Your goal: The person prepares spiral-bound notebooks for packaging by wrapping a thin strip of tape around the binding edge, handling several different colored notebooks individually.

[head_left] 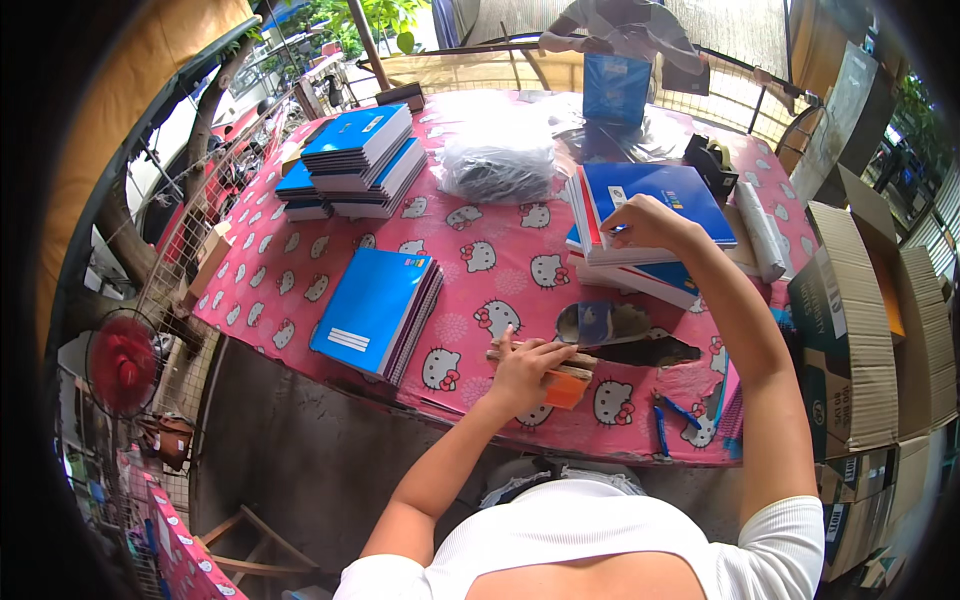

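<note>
My left hand [522,378] is closed over a small block of wooden strips with an orange piece [566,389], close to the table's front edge. My right hand [648,222] has its fingers curled in a pinch above the left edge of a stack of dark blue notebooks [665,195]. Whatever those fingertips hold is too small to name. Beneath that stack lie more white-edged notebooks [640,278]. To the left of my left hand rests a pile of spiral-bound blue notebooks [372,308]. Blue-handled pliers [661,428] lie at the front right.
Taller notebook piles [355,150] stand at the back left. Clear plastic wrapping [497,165] covers the back middle. A person [640,30] across the table is behind an upright blue notebook [614,90]. A tape dispenser [712,165], a plastic roll [760,232] and cardboard boxes [850,330] are rightward.
</note>
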Demonstrator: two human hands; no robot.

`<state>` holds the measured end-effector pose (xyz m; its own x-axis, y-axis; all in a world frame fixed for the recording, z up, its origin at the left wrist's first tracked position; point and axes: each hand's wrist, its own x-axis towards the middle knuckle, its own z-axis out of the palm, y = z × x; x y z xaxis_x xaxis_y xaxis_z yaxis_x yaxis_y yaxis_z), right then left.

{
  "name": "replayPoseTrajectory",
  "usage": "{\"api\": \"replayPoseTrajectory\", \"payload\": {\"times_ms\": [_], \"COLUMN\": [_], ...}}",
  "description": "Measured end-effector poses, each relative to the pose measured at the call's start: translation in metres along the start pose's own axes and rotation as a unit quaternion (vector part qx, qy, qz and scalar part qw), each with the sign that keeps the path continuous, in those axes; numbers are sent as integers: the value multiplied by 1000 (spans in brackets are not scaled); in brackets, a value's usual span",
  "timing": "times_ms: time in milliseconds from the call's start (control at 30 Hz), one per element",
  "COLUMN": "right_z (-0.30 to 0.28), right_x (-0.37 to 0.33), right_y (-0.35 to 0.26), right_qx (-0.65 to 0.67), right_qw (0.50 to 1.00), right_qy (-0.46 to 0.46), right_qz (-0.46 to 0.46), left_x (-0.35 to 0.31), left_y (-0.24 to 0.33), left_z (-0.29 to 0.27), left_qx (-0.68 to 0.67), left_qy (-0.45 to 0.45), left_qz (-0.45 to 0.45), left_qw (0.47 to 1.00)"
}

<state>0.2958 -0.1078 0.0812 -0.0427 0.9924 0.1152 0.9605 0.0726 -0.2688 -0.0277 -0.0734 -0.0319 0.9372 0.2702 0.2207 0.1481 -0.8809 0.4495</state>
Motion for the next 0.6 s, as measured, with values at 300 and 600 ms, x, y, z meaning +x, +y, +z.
{"api": "replayPoseTrajectory", "payload": {"times_ms": [300, 600], "right_z": [5, 6], "right_x": [-2, 0], "right_y": [-8, -3], "right_qx": [-41, -16], "right_qw": [999, 998], "right_qy": [-5, 9], "right_qz": [-25, -66], "left_x": [-3, -1], "left_y": [2, 1], "left_z": [-1, -5], "left_qx": [17, -6], "left_qy": [-8, -29], "left_qz": [-4, 5], "left_qw": [1000, 1000]}}
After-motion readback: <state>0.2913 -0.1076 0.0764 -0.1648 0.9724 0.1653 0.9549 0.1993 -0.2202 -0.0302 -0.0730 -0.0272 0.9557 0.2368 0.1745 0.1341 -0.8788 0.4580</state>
